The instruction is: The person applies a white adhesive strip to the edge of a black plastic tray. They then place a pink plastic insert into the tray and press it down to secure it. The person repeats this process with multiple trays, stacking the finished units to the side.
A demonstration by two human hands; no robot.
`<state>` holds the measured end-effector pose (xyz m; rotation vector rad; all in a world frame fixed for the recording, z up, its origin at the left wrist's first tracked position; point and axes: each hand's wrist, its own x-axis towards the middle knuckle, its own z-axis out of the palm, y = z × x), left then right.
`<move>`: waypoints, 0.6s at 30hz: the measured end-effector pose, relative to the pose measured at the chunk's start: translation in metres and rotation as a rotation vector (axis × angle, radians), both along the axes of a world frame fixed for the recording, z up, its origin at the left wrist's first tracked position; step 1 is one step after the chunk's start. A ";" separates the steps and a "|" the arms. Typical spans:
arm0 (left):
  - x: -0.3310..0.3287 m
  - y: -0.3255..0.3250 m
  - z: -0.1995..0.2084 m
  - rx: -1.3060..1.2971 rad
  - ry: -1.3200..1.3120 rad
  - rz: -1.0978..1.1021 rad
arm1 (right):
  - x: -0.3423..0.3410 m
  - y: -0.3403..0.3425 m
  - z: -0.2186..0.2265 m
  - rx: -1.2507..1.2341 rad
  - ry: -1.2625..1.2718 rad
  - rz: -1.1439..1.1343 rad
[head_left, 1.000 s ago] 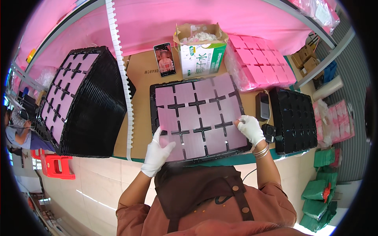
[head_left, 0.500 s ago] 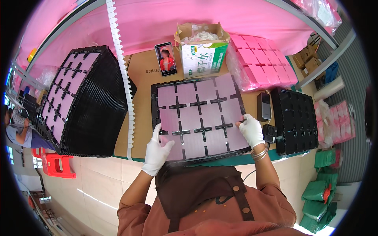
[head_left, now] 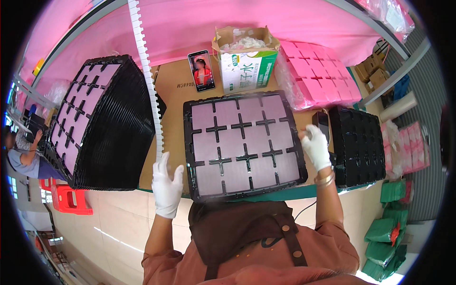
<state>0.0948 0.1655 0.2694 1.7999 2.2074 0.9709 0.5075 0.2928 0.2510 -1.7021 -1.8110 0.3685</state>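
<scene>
A black plastic tray [head_left: 190,172] lies on the table in front of me. Pale mauve sheets [head_left: 235,156] fill its compartments, and black cross-shaped ridges show between them. My left hand [head_left: 167,187], in a white glove, is raised off the tray's near left corner. Its fingers are spread and it holds nothing. To the right of the tray hovers my right hand [head_left: 316,148], also white-gloved, with fingers loosely bent and apart and nothing visible in them. At the left stands a tall stack of black trays [head_left: 121,128], its top one fitted with the same mauve sheets.
Behind the tray are a phone [head_left: 201,71] propped upright and an open carton [head_left: 248,69] with white scraps inside. Pink wrapped blocks [head_left: 319,76] sit at the back right. Further right are black trays [head_left: 358,147] and a small dark device [head_left: 321,122]. A white notched strip [head_left: 151,90] hangs at left.
Both hands have let go of the tray and moved outward, the left to the left and the right to the right. The mauve sheet now lies flat within the tray's rim.
</scene>
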 end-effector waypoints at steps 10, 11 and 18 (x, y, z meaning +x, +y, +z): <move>0.038 0.159 -0.046 -0.099 0.405 -0.481 | -0.066 0.164 -0.058 -0.813 1.501 0.134; 0.033 0.164 -0.048 -0.107 0.420 -0.482 | -0.058 0.166 -0.051 -0.855 1.496 0.114; 0.026 0.079 0.003 -0.134 0.489 -0.477 | -0.028 0.048 0.010 -0.496 1.030 0.289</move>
